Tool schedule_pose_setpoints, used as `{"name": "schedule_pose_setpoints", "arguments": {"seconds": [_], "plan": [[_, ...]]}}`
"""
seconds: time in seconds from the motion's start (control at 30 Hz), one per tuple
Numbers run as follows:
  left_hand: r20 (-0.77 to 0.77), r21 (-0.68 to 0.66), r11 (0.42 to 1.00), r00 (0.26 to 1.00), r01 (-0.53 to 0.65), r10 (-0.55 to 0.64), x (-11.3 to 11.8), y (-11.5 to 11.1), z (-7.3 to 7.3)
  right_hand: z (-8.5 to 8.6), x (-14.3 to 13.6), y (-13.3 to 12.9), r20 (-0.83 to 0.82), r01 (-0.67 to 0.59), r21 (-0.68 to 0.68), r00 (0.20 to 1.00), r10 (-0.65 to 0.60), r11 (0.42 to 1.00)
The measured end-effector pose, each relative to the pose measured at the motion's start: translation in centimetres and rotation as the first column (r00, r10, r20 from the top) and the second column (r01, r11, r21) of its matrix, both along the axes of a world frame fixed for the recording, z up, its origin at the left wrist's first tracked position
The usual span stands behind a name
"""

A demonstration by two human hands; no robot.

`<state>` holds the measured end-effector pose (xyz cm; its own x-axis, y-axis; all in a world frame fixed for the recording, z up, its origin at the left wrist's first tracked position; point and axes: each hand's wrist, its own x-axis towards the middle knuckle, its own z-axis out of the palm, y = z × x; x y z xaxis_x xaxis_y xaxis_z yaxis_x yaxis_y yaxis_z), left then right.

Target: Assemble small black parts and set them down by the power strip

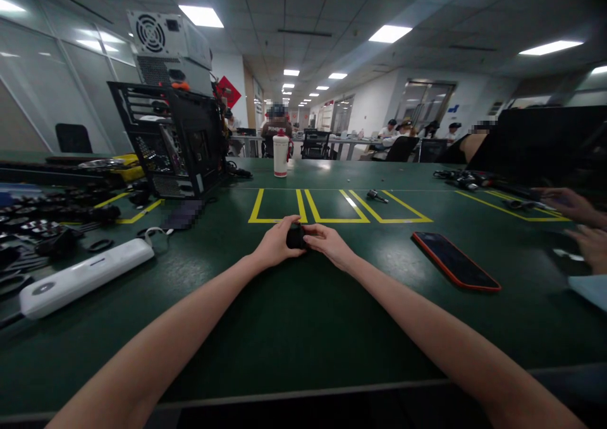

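A small black object is between my two hands, low over the green table, just in front of the yellow tape outlines. My left hand curls round its left side, thumb and fingers gripping it. From the right, my right hand pinches its right edge with the fingertips. The object's details are too dark to make out.
At the left stand an open computer case, a white power strip and dark cables. A white cup is beyond the tape. An orange-edged phone lies to the right, near another person's hands.
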<state>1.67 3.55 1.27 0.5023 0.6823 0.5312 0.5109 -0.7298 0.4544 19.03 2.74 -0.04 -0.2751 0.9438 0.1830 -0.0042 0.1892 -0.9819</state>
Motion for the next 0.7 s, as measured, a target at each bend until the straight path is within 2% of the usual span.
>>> {"name": "schedule_pose_setpoints", "arguments": {"seconds": [0.13, 0.37, 0.7], "plan": [[0.018, 0.012, 1.000, 1.000, 0.007, -0.007, -0.19, -0.07, -0.33, 0.24, -0.09, -0.80, 0.027, -0.010, 0.087, 1.000, 0.008, 0.996], [0.027, 0.041, 0.999, 0.999, 0.026, -0.027, -0.19, -0.38, -0.40, 0.50, -0.12, -1.02, 0.044, -0.029, 0.097, 0.999, 0.025, 0.995], [-0.004, 0.076, 0.996, 0.999, 0.047, -0.047, -0.27, -0.46, -0.27, 0.38, -0.37, -0.91, 0.119, 0.020, 0.068, 0.992, -0.028, 0.997]]}}
